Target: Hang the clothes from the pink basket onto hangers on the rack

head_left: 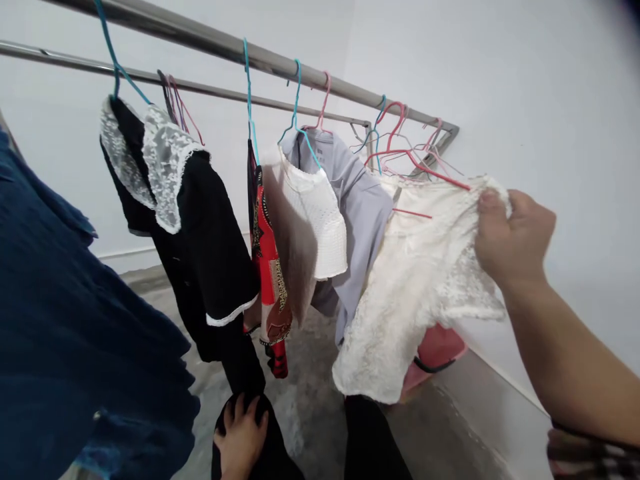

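My right hand [513, 240] is closed on the shoulder of a cream lace top [420, 287], which hangs on a pink hanger [425, 170]. The top hangs in front of the right end of a steel clothes rail [280, 63]. My left hand [240, 437] is low at the bottom edge, its fingers curled over black fabric [273, 453] there. On the rail hang a black garment with a white lace collar [195, 233], a red patterned piece [267, 267], a white knitted top [310, 220] and a grey shirt [363, 207].
A dark blue garment [75, 320] fills the left side close to me. Several bare pink and blue hangers [395, 130] crowd the rail's right end. A pink basket [435, 353] sits on the concrete floor [310, 387] by the white wall [550, 100].
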`<state>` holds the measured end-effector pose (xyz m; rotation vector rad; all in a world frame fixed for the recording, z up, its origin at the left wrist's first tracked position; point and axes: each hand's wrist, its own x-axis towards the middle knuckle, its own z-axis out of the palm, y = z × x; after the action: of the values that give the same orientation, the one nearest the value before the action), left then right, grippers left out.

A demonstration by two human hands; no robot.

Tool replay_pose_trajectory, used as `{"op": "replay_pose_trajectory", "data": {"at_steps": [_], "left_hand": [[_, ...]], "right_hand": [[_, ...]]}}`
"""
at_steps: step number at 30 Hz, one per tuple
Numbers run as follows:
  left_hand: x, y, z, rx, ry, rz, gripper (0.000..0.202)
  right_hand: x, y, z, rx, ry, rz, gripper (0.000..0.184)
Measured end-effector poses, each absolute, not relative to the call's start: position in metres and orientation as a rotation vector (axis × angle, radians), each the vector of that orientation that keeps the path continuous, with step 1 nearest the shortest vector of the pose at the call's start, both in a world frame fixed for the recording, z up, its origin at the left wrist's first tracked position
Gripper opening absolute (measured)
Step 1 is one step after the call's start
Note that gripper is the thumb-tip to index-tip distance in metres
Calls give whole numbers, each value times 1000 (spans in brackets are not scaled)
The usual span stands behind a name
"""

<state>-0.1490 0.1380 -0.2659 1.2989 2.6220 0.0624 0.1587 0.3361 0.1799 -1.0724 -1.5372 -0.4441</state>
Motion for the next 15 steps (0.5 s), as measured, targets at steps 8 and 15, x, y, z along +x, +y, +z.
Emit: {"op": "replay_pose_trajectory", "data": {"at_steps": [8, 15], "left_hand": [[-151, 136, -269, 1293, 2649, 93, 40], [-154, 137, -280, 1283, 2658, 137, 39]], "right_hand": [[92, 407, 235, -1203, -1550, -429, 44], [86, 424, 221, -1189, -1671, -388, 42]]}}
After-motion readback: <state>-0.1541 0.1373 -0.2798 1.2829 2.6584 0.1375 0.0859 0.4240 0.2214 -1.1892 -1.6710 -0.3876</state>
